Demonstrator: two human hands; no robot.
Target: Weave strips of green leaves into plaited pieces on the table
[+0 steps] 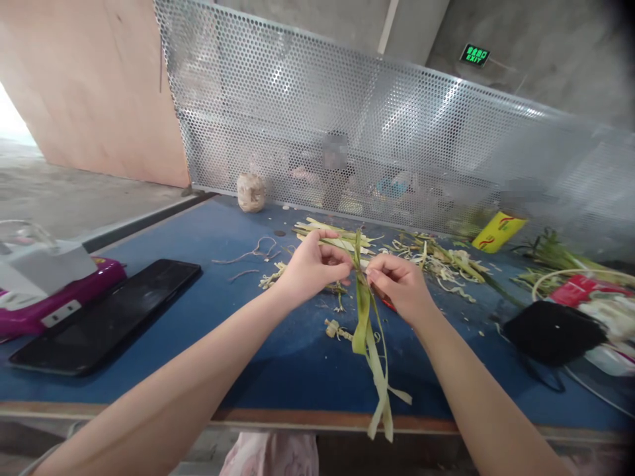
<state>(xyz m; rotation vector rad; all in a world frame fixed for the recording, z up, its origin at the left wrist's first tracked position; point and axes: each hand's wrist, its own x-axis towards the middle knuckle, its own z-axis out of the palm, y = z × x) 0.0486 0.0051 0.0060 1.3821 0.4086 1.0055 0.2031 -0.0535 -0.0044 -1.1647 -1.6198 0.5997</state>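
Observation:
Both hands meet above the middle of the blue table [208, 311]. My left hand [312, 268] and my right hand [401, 284] each pinch a bundle of long green leaf strips [370, 344]. The strips stick up a little between the fingers and hang down past the table's front edge. Something red shows just under my right hand; I cannot make it out.
A black tablet [106, 317] and a magenta-and-white device [47, 291] lie at the left. Cut leaf scraps [436, 258] litter the far side. A pale ball of twine [251, 192] sits by the perforated metal screen [347, 125]. A yellow pack [496, 231] and a black pouch [553, 330] lie at the right.

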